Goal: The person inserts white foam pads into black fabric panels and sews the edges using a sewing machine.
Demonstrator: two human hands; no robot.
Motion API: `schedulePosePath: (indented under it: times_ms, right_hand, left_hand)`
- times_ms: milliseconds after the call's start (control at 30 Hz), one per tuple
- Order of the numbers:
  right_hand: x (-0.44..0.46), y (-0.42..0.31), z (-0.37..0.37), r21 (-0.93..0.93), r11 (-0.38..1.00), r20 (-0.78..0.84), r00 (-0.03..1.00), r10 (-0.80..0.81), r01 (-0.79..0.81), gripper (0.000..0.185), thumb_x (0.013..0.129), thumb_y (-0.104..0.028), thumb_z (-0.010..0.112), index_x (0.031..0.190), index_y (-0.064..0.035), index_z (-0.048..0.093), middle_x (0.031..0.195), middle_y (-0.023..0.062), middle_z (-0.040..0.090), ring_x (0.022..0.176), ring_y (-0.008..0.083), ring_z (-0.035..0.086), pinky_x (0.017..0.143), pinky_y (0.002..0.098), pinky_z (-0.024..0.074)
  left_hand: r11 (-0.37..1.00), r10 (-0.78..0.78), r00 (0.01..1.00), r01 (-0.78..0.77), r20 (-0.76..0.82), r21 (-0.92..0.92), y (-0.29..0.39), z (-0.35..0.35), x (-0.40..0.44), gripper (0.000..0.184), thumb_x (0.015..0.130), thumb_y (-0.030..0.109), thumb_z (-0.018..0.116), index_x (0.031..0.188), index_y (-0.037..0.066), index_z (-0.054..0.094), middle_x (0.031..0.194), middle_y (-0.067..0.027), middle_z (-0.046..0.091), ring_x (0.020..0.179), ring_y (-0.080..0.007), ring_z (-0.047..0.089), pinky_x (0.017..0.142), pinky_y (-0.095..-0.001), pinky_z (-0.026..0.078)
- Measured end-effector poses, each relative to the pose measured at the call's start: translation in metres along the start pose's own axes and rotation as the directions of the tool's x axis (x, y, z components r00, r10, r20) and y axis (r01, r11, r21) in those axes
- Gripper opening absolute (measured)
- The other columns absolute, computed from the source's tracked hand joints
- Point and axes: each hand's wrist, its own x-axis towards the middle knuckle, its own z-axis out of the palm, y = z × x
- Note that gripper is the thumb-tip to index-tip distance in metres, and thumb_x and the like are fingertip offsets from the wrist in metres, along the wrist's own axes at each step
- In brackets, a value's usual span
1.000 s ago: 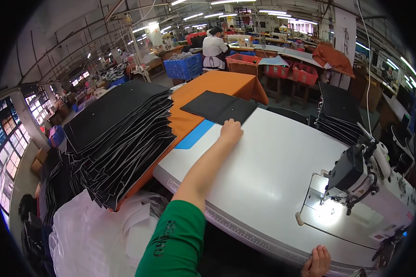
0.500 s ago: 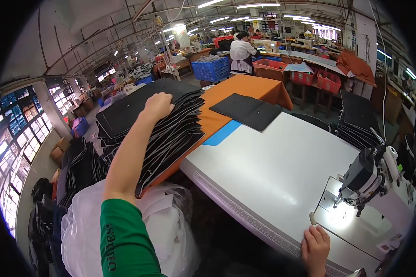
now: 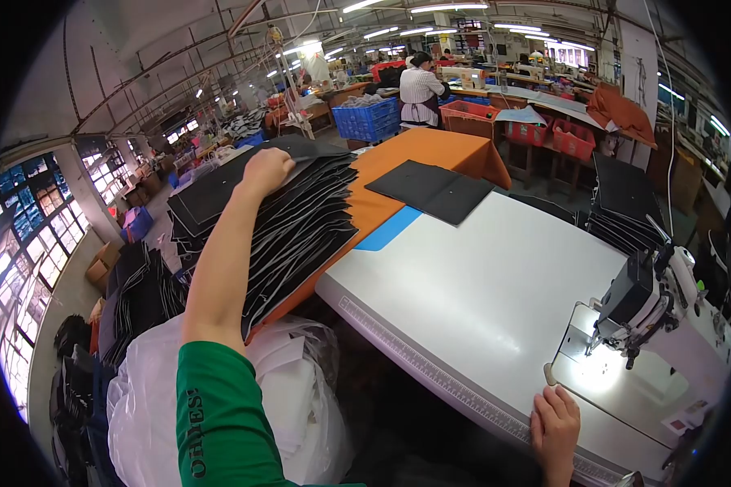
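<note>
In the head view, a tall stack of black, pale-edged fabric panels (image 3: 300,239) is seen to the left of a smooth white bench (image 3: 479,284), beside an orange cloth (image 3: 418,146). The left hand (image 3: 268,170) is placed at the upper side of the stack, its fingers curled down over the top layers; whether a panel is pinched between them cannot be told. The right hand (image 3: 555,418) is rested on the near part of the bench, fingers loosely spread and nothing held. A separate flat black panel with a crease (image 3: 430,191) is laid across the bench's far corner and the orange cloth, well apart from both hands. To the right, a sewing machine (image 3: 635,300) is mounted, its needle area brightly lit.

Each panel is judged to be light, fairly stiff yet bendable, and not fragile. It would best be taken by a free edge or corner, with the layers beneath kept from being dragged along.
</note>
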Motion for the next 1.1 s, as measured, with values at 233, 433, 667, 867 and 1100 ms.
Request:
schedulePosePath:
  times_ms: [233, 433, 667, 867, 1100]
  right_hand:
    - [0.001, 0.000, -0.001, 0.006, 1.000, 0.003, 1.000, -0.001, 0.001, 0.028, 0.081, -0.009, 0.067, 0.108, -0.0023, 0.071, 0.118, 0.0160, 0.067, 0.118, 0.0375, 0.057, 0.102, 0.0461, 0.0435]
    - [0.002, 0.000, -0.001, -0.007, 1.000, 0.006, 1.000, -0.010, 0.010, 0.028, 0.082, -0.008, 0.067, 0.108, -0.0018, 0.071, 0.118, 0.0163, 0.067, 0.118, 0.0377, 0.057, 0.102, 0.0461, 0.0434]
    - [0.001, -0.002, -0.001, -0.021, 1.000, 0.006, 1.000, -0.006, 0.007, 0.027, 0.082, -0.008, 0.066, 0.108, -0.0014, 0.070, 0.119, 0.0163, 0.067, 0.118, 0.0376, 0.057, 0.102, 0.0459, 0.0435]
    - [0.000, -0.002, 0.000, -0.010, 1.000, 0.003, 1.000, 0.000, 0.000, 0.027, 0.083, -0.008, 0.066, 0.108, -0.0016, 0.070, 0.119, 0.0162, 0.067, 0.119, 0.0374, 0.056, 0.102, 0.0459, 0.0434]
    - [0.001, 0.001, 0.000, -0.035, 0.999, 0.022, 1.000, -0.010, 0.011, 0.028, 0.082, -0.008, 0.067, 0.109, -0.0018, 0.070, 0.119, 0.0161, 0.066, 0.118, 0.0378, 0.057, 0.101, 0.0459, 0.0439]
  left_hand:
    - [0.847, -0.261, 0.962, 0.267, 0.079, -0.459, -0.025, -0.012, 0.007, 0.030, 0.088, 0.031, 0.065, 0.095, 0.004, 0.075, 0.095, -0.0157, 0.073, 0.092, -0.0326, 0.069, 0.081, -0.0399, 0.052]
    - [0.943, -0.071, 0.997, 0.072, 0.015, -0.325, -0.004, -0.006, -0.011, 0.029, 0.085, 0.031, 0.068, 0.093, 0.004, 0.076, 0.094, -0.0135, 0.074, 0.091, -0.0319, 0.070, 0.083, -0.0388, 0.053]
    - [0.989, 0.101, 0.995, -0.098, 0.025, -0.111, 0.002, -0.003, -0.011, 0.031, 0.086, 0.026, 0.067, 0.108, 0.005, 0.072, 0.098, -0.0146, 0.073, 0.090, -0.0320, 0.069, 0.084, -0.0402, 0.053]
    - [0.993, 0.063, 0.997, -0.059, 0.036, -0.098, -0.008, 0.001, 0.001, 0.023, 0.090, 0.021, 0.061, 0.102, 0.005, 0.071, 0.094, -0.0184, 0.071, 0.092, -0.0348, 0.068, 0.082, -0.0436, 0.052]
    - [0.982, -0.159, 0.853, 0.084, -0.497, -0.170, 0.013, -0.010, 0.000, 0.020, 0.096, 0.022, 0.055, 0.103, 0.005, 0.065, 0.090, -0.0199, 0.069, 0.093, -0.0399, 0.065, 0.076, -0.0482, 0.051]
